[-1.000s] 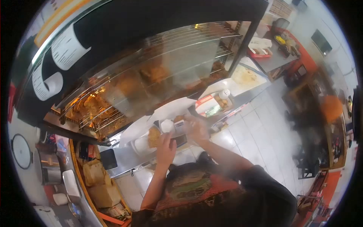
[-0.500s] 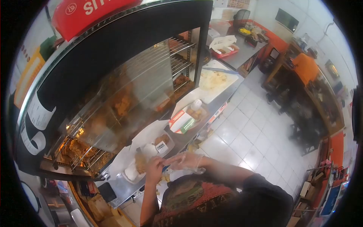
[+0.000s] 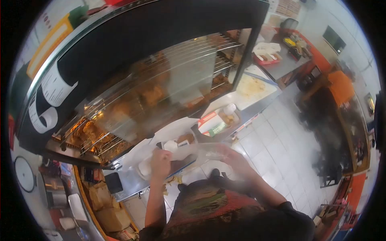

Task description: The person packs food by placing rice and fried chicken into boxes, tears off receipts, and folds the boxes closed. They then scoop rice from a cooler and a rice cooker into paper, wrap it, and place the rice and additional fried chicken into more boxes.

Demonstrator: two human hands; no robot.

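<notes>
My left hand (image 3: 161, 162) is closed on one end of a clear plastic sheet (image 3: 197, 152), possibly a bag or glove. The sheet stretches right to my right hand (image 3: 230, 156), which is blurred and seems to grip its other end. Both hands hover over the front edge of a steel counter (image 3: 128, 182). Just behind them lies a white paper-lined tray (image 3: 177, 128) with a small white cup (image 3: 171, 145) and a fried piece (image 3: 185, 138). A white foam box (image 3: 144, 168) sits left of my left hand.
A glass warming case (image 3: 152, 92) with fried chicken on racks (image 3: 90, 134) fills the back. To the right are a second tray with a printed box (image 3: 217, 120) and a cutting board (image 3: 251, 86). A person in an orange shirt (image 3: 341, 86) stands far right across the tiled floor.
My hands have moved apart, the right one sweeping right, so the clear plastic is now stretched between them. The view has swung back up toward the case.
</notes>
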